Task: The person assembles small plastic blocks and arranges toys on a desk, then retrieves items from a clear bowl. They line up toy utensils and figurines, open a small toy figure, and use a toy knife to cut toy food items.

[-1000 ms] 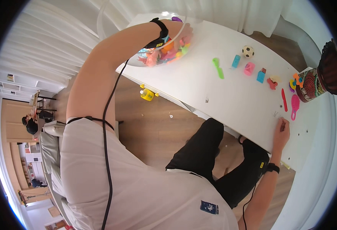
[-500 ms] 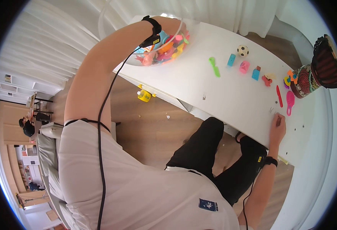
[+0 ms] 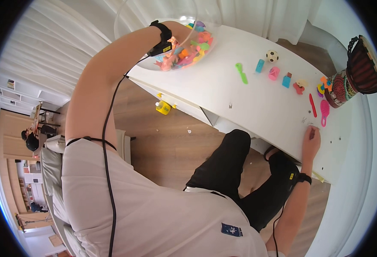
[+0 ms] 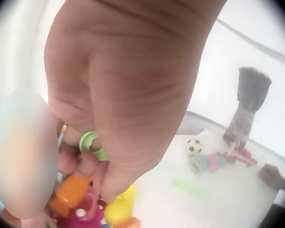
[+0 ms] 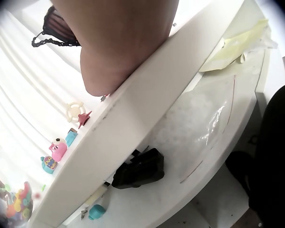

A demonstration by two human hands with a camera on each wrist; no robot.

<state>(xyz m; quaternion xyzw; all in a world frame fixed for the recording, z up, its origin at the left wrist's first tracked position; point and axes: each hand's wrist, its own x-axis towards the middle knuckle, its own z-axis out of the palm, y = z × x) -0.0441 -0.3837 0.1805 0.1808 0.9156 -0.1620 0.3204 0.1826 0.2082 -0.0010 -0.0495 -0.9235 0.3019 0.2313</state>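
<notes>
My left hand [image 4: 99,95] reaches down into a clear round bowl [image 3: 210,25] of small colourful toys [image 3: 188,53]. In the left wrist view its fingers curl about a light green ring-shaped toy [image 4: 89,142] that shows below the palm. An orange toy [image 4: 73,189] lies right at the fingertips, with a yellow toy [image 4: 119,211] and a magenta toy [image 4: 80,216] beneath. My right hand [image 3: 312,136] rests loosely curled near the table's front edge, holding nothing visible. A pink hairbrush [image 3: 324,112] and a red knife-shaped toy [image 3: 312,105] lie just beyond it.
A row of toys crosses the white table [image 3: 197,94]: a green comb-like piece [image 3: 241,73], a blue piece [image 3: 260,66], a small football [image 3: 272,56], a pink toy [image 3: 274,73] and a blue bottle [image 3: 286,80]. A drum [image 3: 342,88] stands at the far right.
My left hand and wrist have shifted a little to the left inside the bowl, and the toys there have been stirred about. My right hand stays at its place on the table.
</notes>
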